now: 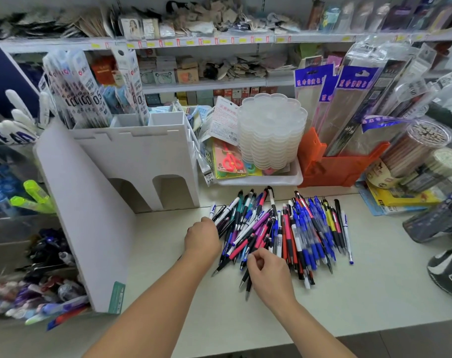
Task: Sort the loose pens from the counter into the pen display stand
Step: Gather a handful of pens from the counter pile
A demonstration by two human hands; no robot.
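On the pale table (323, 306), left hand (203, 237) and right hand (268, 273) close on multicoloured plastic pens (284, 228); gather like colours before loading the white stand (132, 161).

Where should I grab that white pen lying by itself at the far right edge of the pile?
Pinch the white pen around mid-barrel, coming down from above and from the right. It lies flat on the counter, lengthwise away from you, blue tip nearest. Its right side is bare counter; the left side probably sits too close to the pen pile for a finger.
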